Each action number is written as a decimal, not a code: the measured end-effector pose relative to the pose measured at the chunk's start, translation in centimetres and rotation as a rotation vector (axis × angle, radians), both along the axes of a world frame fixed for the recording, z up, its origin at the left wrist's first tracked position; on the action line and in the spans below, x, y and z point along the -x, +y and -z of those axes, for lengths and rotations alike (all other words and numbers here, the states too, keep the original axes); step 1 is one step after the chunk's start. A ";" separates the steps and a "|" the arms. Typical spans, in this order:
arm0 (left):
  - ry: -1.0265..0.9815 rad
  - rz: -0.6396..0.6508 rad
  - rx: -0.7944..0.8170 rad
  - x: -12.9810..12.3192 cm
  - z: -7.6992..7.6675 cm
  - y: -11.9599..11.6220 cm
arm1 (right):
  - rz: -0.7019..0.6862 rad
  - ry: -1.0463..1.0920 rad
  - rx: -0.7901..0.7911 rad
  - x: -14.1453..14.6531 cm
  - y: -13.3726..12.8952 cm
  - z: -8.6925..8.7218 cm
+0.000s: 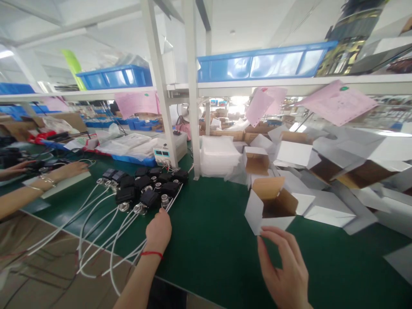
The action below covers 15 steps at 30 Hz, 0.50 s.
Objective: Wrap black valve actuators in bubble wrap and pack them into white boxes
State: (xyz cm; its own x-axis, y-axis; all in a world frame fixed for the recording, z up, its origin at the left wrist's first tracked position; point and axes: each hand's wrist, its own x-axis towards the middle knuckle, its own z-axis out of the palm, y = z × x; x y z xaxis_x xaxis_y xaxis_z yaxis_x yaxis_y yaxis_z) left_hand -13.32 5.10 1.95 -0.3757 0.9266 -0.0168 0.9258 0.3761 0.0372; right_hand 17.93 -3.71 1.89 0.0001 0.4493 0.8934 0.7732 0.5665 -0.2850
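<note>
My left hand (pixel 159 231), with a red string at the wrist, is closed at the near edge of a cluster of black devices (pixel 150 198). Its fingertips meet a round metal fitting (pixel 165 201); the fingers hide exactly how they grip it. White cables (pixel 114 240) trail from the cluster over the table's front edge. On the right, my right hand (pixel 285 266) has thumb and forefinger pinched at the near lower corner of an open white cardboard box (pixel 254 212), brown inside. The other fingers curve loosely.
Many open white boxes (pixel 330 206) crowd the right side of the green table (pixel 209 240). A stack of white foam sheets (pixel 219 156) stands by the shelf post (pixel 192 128). Another person's arm (pixel 48 180) works at the left. Blue bins (pixel 225 68) sit on the shelf above.
</note>
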 end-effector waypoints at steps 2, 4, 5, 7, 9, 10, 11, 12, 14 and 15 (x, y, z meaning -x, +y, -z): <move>0.007 0.013 0.049 -0.2 -0.5 -0.2 | -0.084 0.032 0.062 1.4 -1.2 1.0; 0.007 0.052 0.084 -0.3 -1.1 -0.6 | -0.131 0.073 0.125 2.5 -2.0 2.3; 0.003 0.078 0.099 -0.3 -1.3 -0.9 | -0.150 0.096 0.165 2.9 -2.2 2.9; -0.005 0.142 0.117 -0.7 -1.3 -1.6 | -0.195 0.136 0.271 3.5 -2.4 4.1; -0.015 0.220 0.128 -1.3 -1.0 -2.4 | -0.225 0.191 0.404 4.0 -2.5 4.9; -0.019 0.261 0.130 -1.8 -0.7 -2.8 | -0.233 0.236 0.469 4.1 -2.6 5.1; -0.023 0.305 0.132 -2.3 -0.4 -3.2 | -0.237 0.290 0.523 4.3 -2.6 5.3; -0.026 0.351 0.131 -2.9 -0.2 -3.7 | -0.237 0.345 0.567 4.4 -2.7 5.4; -0.034 0.448 0.120 -4.1 0.0 -4.6 | -0.239 0.421 0.629 4.7 -2.7 5.4; -0.039 0.499 0.110 -4.8 0.0 -5.1 | -0.238 0.443 0.648 4.8 -2.6 5.4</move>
